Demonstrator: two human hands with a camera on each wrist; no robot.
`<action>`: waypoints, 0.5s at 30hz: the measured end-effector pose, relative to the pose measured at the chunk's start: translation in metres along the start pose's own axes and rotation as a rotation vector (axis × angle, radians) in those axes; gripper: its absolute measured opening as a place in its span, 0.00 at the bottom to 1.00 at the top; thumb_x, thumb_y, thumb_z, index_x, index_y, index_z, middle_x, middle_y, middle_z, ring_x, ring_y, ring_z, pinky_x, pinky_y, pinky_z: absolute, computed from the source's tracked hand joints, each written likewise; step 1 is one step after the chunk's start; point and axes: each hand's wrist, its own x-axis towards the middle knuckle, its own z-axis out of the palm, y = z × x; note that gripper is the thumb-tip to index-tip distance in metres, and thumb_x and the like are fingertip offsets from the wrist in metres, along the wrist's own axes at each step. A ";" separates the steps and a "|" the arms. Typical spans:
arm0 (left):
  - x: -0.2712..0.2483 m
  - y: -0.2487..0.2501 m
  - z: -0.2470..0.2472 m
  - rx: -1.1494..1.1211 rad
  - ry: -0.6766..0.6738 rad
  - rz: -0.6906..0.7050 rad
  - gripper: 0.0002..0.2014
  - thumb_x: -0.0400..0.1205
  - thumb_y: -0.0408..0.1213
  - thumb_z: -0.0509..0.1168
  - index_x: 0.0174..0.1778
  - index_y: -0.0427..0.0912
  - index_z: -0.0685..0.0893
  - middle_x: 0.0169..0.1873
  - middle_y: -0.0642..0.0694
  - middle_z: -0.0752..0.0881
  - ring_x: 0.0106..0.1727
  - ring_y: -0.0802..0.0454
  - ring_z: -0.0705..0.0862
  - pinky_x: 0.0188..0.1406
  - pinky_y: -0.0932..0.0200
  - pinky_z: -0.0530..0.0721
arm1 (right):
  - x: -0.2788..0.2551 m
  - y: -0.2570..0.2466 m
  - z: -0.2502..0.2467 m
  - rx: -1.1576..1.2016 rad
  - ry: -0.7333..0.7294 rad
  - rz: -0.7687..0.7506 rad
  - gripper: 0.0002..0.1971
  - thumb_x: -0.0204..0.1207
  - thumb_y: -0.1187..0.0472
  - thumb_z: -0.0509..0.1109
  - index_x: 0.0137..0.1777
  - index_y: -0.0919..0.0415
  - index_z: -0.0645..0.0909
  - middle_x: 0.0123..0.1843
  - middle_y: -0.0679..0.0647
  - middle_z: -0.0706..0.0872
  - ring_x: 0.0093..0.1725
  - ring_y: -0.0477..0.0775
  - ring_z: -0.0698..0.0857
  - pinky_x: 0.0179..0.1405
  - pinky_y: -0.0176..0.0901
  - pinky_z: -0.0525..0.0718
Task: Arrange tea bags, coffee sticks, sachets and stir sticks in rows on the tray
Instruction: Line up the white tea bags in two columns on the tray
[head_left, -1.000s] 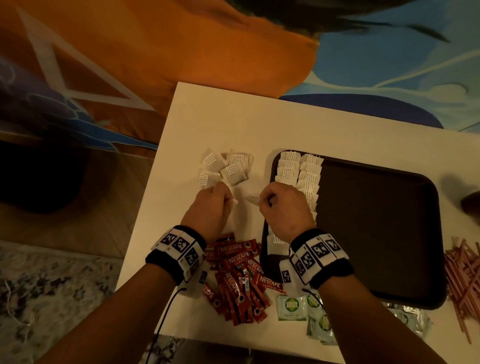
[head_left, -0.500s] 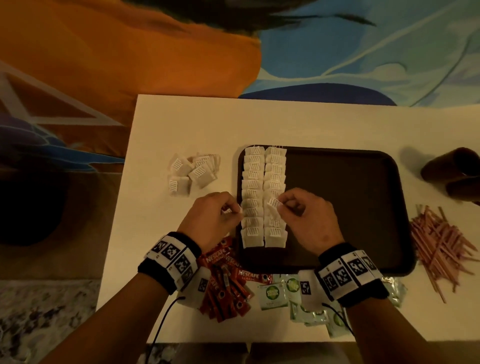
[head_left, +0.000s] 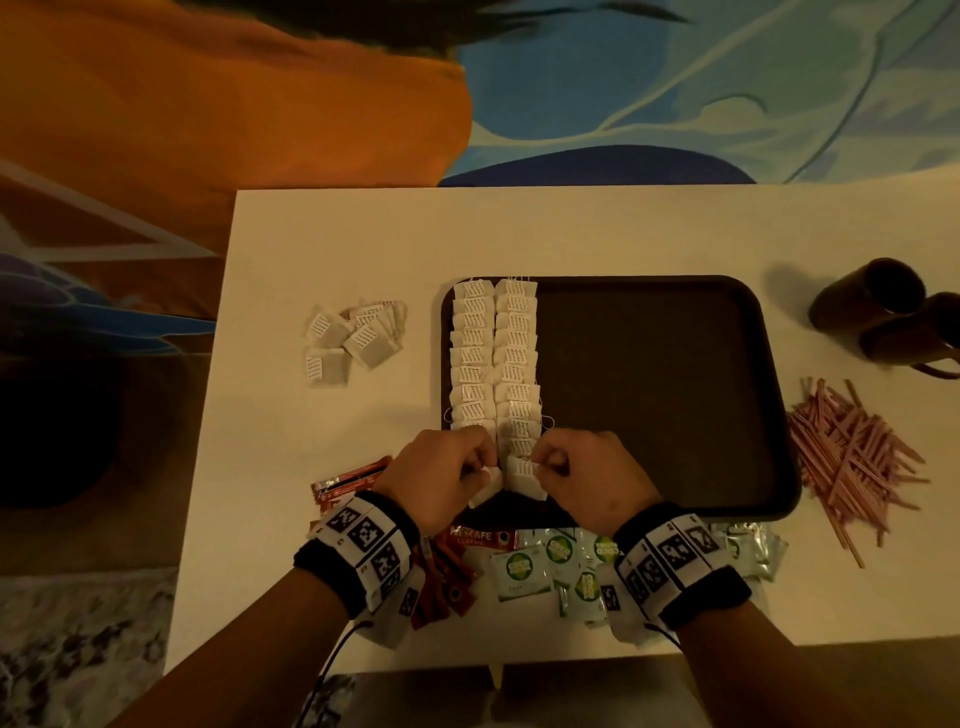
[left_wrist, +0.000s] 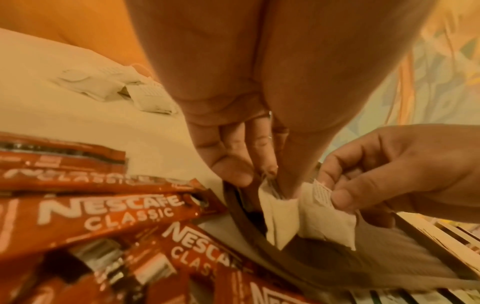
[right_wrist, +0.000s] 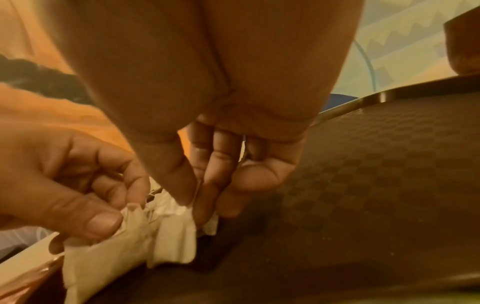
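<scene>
A dark tray (head_left: 649, 395) lies on the white table (head_left: 322, 239). Two rows of white tea bags (head_left: 493, 364) run down its left side. At the near end of those rows, my left hand (head_left: 475, 467) pinches one tea bag (head_left: 485, 486) and my right hand (head_left: 545, 465) pinches another tea bag (head_left: 524, 475). The two bags hang side by side just above the tray's near left corner. In the left wrist view my left hand (left_wrist: 259, 176) holds its tea bag (left_wrist: 281, 218) by the top. In the right wrist view my right hand (right_wrist: 192, 203) grips its tea bag (right_wrist: 176, 240).
Loose tea bags (head_left: 353, 338) lie left of the tray. Red coffee sticks (head_left: 353, 478) and green sachets (head_left: 550, 566) sit along the near table edge under my wrists. Pink stir sticks (head_left: 852, 462) are piled right of the tray, with two dark mugs (head_left: 883, 312) behind them.
Both hands came from beside the tray's left edge onto the tea bag rows, then drew back to the near end, each holding a tea bag. The view also shifted.
</scene>
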 end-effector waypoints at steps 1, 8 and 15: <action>0.000 -0.001 0.001 0.008 0.023 0.000 0.05 0.83 0.39 0.72 0.51 0.55 0.85 0.40 0.56 0.89 0.42 0.59 0.86 0.45 0.57 0.86 | 0.000 0.000 -0.001 -0.023 0.016 0.003 0.06 0.81 0.58 0.73 0.53 0.45 0.88 0.44 0.42 0.91 0.43 0.42 0.88 0.49 0.45 0.91; 0.001 0.004 0.007 0.020 0.099 0.052 0.07 0.82 0.35 0.72 0.52 0.52 0.91 0.49 0.55 0.86 0.50 0.56 0.85 0.54 0.54 0.85 | -0.002 0.003 0.000 -0.086 0.071 -0.039 0.04 0.79 0.56 0.76 0.51 0.45 0.88 0.49 0.41 0.84 0.48 0.44 0.85 0.51 0.44 0.88; -0.001 -0.003 0.016 0.029 0.155 0.031 0.15 0.81 0.31 0.72 0.62 0.50 0.86 0.56 0.53 0.83 0.53 0.59 0.81 0.56 0.59 0.82 | -0.001 0.005 0.006 -0.055 0.045 -0.009 0.07 0.79 0.57 0.77 0.54 0.46 0.86 0.49 0.42 0.87 0.48 0.44 0.86 0.51 0.47 0.89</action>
